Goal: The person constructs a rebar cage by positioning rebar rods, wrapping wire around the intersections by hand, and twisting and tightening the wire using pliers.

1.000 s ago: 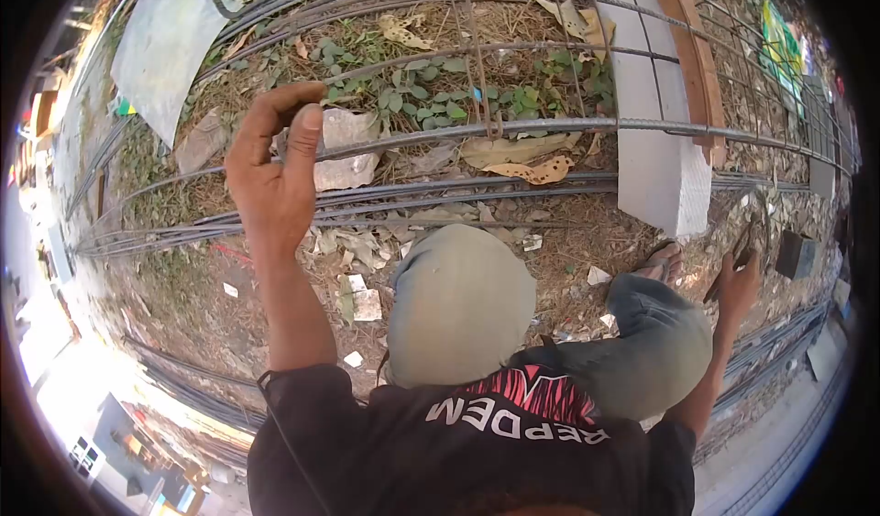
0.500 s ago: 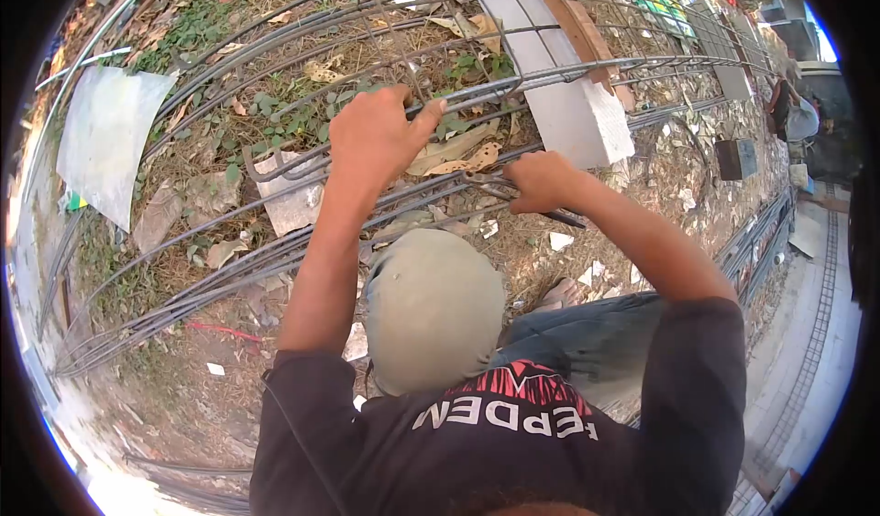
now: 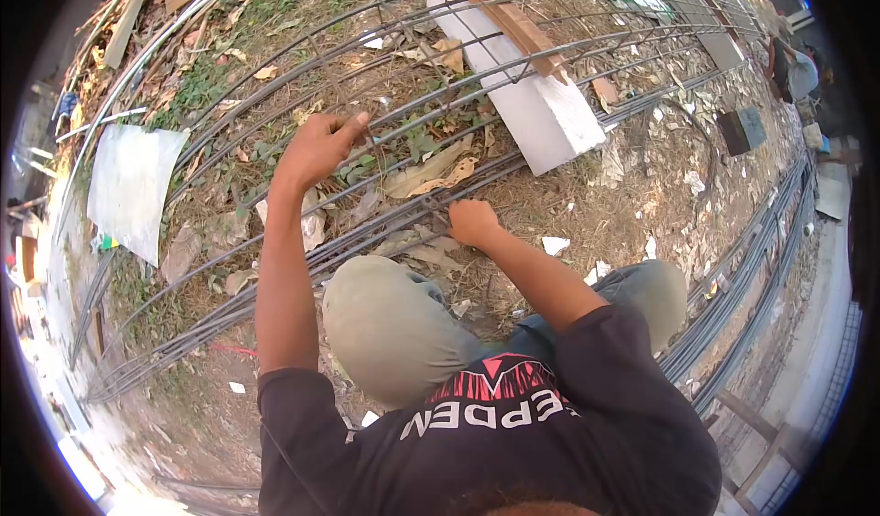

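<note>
My left hand [image 3: 321,152] is closed at a steel bar [image 3: 426,113] of the long rebar cage, with its thumb pointing right along the bar. Lower and to the right, my right hand [image 3: 474,222] is closed round a pair of pincers. Only the dark metal head of the pincers [image 3: 437,204] shows, beside the loose bars; the handles are hidden by the hand. Beneath both hands runs a bundle of loose steel rods [image 3: 339,250] on the ground.
A white foam block [image 3: 522,113] with a brown wooden piece [image 3: 513,26] on it lies under the cage. A pale sheet [image 3: 135,186] lies at left. More rods [image 3: 761,259] are stacked at right. A dark block [image 3: 741,131] sits beyond. Leaves and white scraps litter the ground.
The view has shifted. My right hand with the pincers has come down and left, nearer my body, and turned so the handles no longer show. My left hand stays at the cage bar.
</note>
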{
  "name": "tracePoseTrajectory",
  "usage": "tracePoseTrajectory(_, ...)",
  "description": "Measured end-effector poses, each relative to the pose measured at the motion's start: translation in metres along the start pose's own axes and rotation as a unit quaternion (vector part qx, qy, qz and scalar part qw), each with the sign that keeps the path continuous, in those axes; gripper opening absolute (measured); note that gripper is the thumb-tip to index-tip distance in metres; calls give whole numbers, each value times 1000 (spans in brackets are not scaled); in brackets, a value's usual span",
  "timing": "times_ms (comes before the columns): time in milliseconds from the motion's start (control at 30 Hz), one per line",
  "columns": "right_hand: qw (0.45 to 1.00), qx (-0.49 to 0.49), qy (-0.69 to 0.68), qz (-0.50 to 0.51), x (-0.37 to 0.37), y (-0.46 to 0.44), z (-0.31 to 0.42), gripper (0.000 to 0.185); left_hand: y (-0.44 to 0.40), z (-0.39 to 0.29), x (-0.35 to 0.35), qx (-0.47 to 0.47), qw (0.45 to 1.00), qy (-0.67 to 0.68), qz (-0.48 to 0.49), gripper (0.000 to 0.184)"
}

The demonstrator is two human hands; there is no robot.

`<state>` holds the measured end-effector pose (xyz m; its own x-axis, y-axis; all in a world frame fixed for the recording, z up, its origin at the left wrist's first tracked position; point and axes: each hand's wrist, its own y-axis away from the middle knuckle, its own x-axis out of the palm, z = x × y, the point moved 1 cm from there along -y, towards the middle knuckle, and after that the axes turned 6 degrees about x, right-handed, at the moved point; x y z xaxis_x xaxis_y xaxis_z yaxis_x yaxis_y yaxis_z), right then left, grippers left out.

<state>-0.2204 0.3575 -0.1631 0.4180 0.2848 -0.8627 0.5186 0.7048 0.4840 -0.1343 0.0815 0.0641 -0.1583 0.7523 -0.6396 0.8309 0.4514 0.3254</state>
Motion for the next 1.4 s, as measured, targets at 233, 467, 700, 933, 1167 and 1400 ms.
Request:
tracePoseTrajectory(233,999,-25,2,45,-26,-6,-16,35,-5,7,4,27,999,15,-23,53)
tracePoseTrajectory(467,998,23,-22,47,-47,-20,-8,29,7,4,5,7,998,-1,-66,45)
tracePoseTrajectory(700,937,20,-348,-1,-83,-11,23,29,6,1,9,35,996,-27,-76,51)
tracePoseTrajectory(933,609,-3,-790,64,-138,44,44,19,6,4,8,8,996,-41,-77,46)
tracePoseTrajectory(1167,756,-13,-649,87,-137,64,64,48,13,5,12,26,991,-55,-118,46)
tracePoseTrajectory(1400,873,-83,-477,54,-141,14,108,51,17,-10,9,4,992,-48,-120,51)
